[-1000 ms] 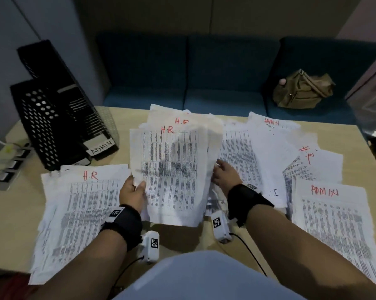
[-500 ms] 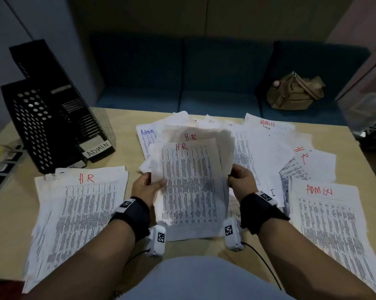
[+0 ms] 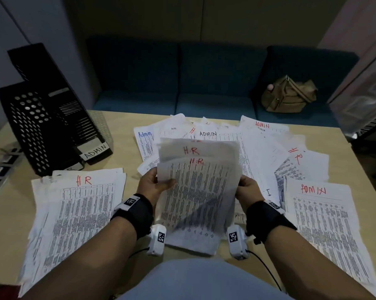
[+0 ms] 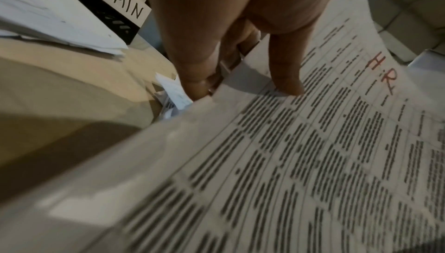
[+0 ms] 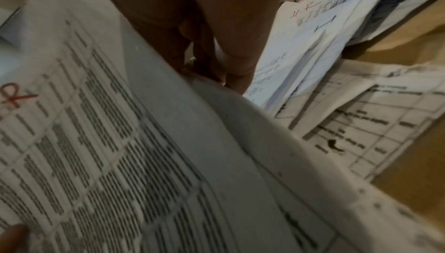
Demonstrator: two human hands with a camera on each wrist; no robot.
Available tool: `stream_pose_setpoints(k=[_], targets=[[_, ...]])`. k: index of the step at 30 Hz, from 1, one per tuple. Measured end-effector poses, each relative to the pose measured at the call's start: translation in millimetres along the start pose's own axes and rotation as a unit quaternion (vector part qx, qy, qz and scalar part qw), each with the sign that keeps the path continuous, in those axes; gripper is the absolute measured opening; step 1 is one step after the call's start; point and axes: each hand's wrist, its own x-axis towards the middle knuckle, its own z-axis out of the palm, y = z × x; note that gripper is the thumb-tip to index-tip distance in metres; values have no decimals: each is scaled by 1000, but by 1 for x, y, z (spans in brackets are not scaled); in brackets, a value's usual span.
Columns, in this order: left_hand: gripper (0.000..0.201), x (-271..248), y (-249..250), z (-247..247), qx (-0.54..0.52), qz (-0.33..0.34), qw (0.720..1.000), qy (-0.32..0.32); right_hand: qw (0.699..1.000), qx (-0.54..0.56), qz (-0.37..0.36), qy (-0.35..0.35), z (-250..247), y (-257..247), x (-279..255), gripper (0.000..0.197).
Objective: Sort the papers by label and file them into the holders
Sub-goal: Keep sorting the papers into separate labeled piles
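I hold a small bundle of printed papers marked H.R in red [image 3: 195, 191] lifted above the table's middle. My left hand [image 3: 159, 185] pinches its left edge, thumb on top [image 4: 286, 78]. My right hand [image 3: 245, 188] grips its right edge [image 5: 216, 70]. A sorted H.R pile [image 3: 78, 213] lies at the left, an ADMIN pile [image 3: 321, 226] at the right. Unsorted sheets [image 3: 243, 144] spread behind the bundle. Two black mesh holders [image 3: 42, 118] stand at the back left, one tagged ADMIN [image 3: 95, 150].
The wooden table [image 3: 11, 213] carries a power strip [image 3: 1, 169] at its left edge. A blue sofa [image 3: 182, 83] with a brown bag [image 3: 289, 96] stands behind the table. A sheet marked H.R [image 3: 297, 159] lies among the loose papers at right.
Both hands have drawn the H.R bundle up off the table and toward me, squaring the sheets together. The head view has tilted slightly.
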Motion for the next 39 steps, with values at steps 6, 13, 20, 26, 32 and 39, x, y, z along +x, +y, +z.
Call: stream_pose_setpoints(k=[6, 13, 20, 26, 32, 39], targets=[[34, 9, 4, -1, 56, 95, 991, 81, 998, 31, 6, 56, -1, 5, 3, 35], [54, 4, 4, -9, -31, 39, 999, 13, 990, 16, 17, 143, -11, 9, 11, 37], [49, 11, 7, -1, -58, -14, 998, -33, 999, 40, 18, -5, -9, 0, -2, 29], [16, 17, 12, -1, -90, -14, 993, 69, 997, 67, 45, 5, -13, 6, 1, 24], [14, 12, 2, -11, -116, -26, 991, 67, 993, 83, 27, 80, -18, 13, 7, 29], [59, 19, -10, -6, -5, -56, 998, -41, 995, 90, 5, -31, -7, -9, -11, 37]])
